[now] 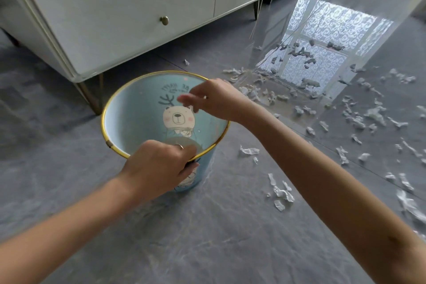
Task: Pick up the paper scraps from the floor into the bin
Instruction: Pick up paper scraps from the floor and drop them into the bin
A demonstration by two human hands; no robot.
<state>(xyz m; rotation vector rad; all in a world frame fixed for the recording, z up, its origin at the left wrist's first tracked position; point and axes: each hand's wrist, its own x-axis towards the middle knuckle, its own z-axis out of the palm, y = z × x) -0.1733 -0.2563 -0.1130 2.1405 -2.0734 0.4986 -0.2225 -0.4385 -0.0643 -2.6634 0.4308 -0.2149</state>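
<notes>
A light blue bin (129, 113) with a gold rim and a bear drawing stands on the grey floor. My left hand (159, 161) grips its near rim, thumb inside and fingers outside. My right hand (214, 99) hovers over the bin's far right rim with fingers loosely spread and pointing down, and I see nothing held in it. White paper scraps (281, 192) lie on the floor just right of the bin. Several more paper scraps (359, 120) are scattered further right and behind.
A white cabinet (110, 14) on thin gold legs stands right behind the bin. A bright window reflection (322, 37) shines on the glossy floor at the back right, with scraps across it. Bare grey floor (207, 237) lies in front of the bin.
</notes>
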